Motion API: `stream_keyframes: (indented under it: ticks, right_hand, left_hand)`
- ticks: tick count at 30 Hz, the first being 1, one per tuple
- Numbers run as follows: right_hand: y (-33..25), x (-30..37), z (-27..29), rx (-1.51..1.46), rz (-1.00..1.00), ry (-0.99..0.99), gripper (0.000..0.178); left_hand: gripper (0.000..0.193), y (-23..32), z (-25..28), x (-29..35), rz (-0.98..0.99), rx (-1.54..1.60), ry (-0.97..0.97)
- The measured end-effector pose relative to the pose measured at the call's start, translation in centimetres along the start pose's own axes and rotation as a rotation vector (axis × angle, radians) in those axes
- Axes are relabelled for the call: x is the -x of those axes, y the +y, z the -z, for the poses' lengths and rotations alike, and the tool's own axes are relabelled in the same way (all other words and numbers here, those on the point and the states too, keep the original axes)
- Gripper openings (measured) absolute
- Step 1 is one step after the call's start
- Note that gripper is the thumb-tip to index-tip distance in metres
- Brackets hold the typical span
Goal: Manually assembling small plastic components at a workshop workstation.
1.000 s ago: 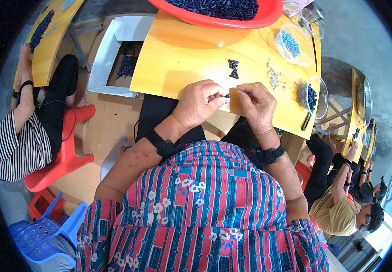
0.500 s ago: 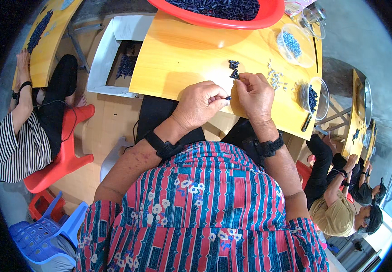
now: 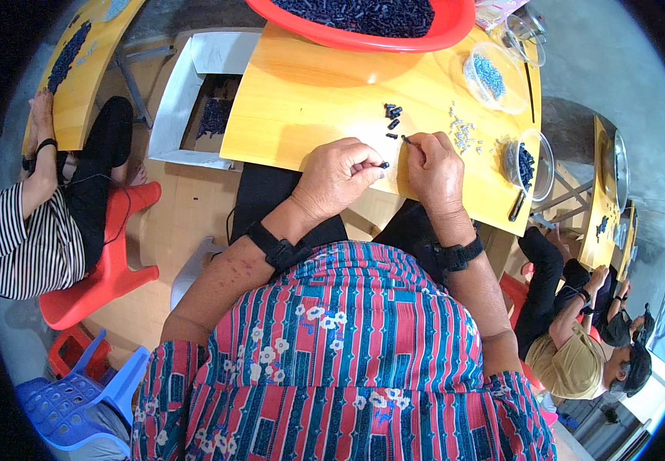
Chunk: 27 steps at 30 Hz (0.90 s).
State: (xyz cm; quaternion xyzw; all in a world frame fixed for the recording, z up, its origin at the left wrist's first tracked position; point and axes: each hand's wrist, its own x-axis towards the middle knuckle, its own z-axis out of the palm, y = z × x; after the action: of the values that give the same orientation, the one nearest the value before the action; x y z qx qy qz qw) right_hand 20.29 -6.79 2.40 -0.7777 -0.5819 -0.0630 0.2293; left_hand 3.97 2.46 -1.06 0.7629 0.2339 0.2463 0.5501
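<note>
My left hand (image 3: 339, 177), just past the table's near edge, pinches a small black tube-shaped piece (image 3: 384, 164) between thumb and fingertips. Beside it, over the yellow table (image 3: 286, 107), my right hand (image 3: 435, 170) is closed, with a small dark piece (image 3: 405, 139) at its fingertips. A few loose black pieces (image 3: 392, 112) lie on the wood just beyond my hands. Scattered to the right of these are small silver pieces (image 3: 462, 132). What my curled fingers cover is hidden.
A red basin (image 3: 363, 44) of dark pieces stands at the far edge. Clear tubs on the right hold blue-silver pieces (image 3: 489, 75) and dark pieces (image 3: 525, 166); a black pen-like tool (image 3: 516, 206) lies nearby. A white box (image 3: 179, 100) is at left. People sit on both sides.
My right hand has drawn slightly away from the loose black pieces, which now lie more spread out. The left hand keeps its piece in nearly the same place.
</note>
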Motion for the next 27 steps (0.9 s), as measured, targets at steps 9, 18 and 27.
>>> stream_keyframes:
  ticks: [9,18,27]
  right_hand:
    - [0.1,1.5,0.5,-0.091,0.094,-0.069,0.01]
    - [0.0,1.6,0.5,-0.161,0.175,-0.2,0.013]
    - [-0.4,1.4,0.1,-0.318,0.135,-0.163,0.016]
  left_hand:
    - [0.01,-0.3,-0.2,-0.2,-0.011,0.063,0.06]
    - [0.01,-0.4,0.1,-0.2,0.037,0.138,-0.037]
    - [0.008,-0.5,0.4,-0.3,0.066,0.176,-0.067]
